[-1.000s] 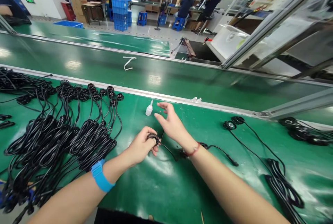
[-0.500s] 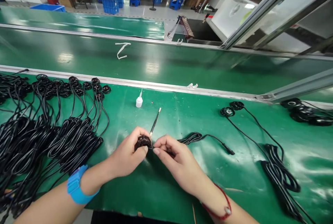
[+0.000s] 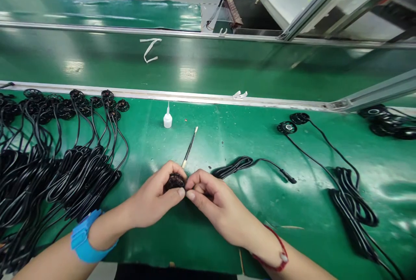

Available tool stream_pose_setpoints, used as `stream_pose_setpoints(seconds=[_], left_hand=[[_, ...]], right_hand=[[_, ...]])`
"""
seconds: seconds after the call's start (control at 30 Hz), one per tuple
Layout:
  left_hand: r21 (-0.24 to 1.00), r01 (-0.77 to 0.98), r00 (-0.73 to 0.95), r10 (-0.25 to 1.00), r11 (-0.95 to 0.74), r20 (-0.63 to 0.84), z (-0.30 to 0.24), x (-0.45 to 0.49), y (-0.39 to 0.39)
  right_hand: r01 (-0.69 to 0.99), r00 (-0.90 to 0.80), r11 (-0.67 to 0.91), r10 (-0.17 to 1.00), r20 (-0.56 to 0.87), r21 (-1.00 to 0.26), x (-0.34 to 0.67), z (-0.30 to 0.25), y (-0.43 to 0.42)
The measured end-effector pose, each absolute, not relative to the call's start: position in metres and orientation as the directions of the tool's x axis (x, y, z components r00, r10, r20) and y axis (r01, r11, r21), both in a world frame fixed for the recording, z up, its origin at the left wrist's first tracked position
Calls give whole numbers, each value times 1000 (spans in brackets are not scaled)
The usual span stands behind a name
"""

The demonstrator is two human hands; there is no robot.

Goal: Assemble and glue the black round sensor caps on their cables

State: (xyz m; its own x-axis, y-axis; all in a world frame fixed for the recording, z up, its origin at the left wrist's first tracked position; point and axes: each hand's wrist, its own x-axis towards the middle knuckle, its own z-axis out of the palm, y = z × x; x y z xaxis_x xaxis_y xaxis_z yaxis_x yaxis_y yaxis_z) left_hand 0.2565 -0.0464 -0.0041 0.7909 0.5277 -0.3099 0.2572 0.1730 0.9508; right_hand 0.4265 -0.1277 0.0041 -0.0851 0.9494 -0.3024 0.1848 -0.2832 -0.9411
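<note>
My left hand (image 3: 159, 197) is closed around a round black openwork part (image 3: 174, 181), its thumb along the near edge. The fingertips of my right hand (image 3: 211, 200) are pinched at that part's right side, on its thin black cable; the pinched bit is mostly hidden. Behind my right hand, a bundled black cable (image 3: 237, 165) lies on the green mat and ends in a plug (image 3: 289, 178). Just beyond my fingers rests a thin brush (image 3: 190, 146) with a dark handle. Farther back stands a small white bottle (image 3: 167, 119) with a narrow tip.
Many coiled black cables (image 3: 81, 180) with round heads cover the left side. To the right lie two round black units (image 3: 287, 127) with bundled cables (image 3: 352, 210). A white-edged metal rail (image 3: 195, 97) runs across behind, and a metal post (image 3: 373, 91) rises at right.
The view has tipped downward slightly. My right fingertips have drawn in against the round part, closing the small gap where a bit of cable showed. My left hand still holds the part.
</note>
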Motion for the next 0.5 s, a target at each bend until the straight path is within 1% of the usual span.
stream_pose_setpoints(seconds=[0.13,0.27,0.37,0.5], left_hand=[[963,227,784,558,148,-271,-4,258,-47],[970,148,789,568,195,-234,-9,256,-47],[972,98,794,572,213,-205,-12,254,-46],[986,96,795,585,139,-161,-11,252,-47]], right_hand=[[140,-70,-250,963,-261,-958,423,2,-129],[82,-69,-228,970,-234,-970,421,-1,-129],[38,-70,-184,980,-186,-982,420,-1,-130],[22,-73,-117,990,-118,-993,417,0,-133]])
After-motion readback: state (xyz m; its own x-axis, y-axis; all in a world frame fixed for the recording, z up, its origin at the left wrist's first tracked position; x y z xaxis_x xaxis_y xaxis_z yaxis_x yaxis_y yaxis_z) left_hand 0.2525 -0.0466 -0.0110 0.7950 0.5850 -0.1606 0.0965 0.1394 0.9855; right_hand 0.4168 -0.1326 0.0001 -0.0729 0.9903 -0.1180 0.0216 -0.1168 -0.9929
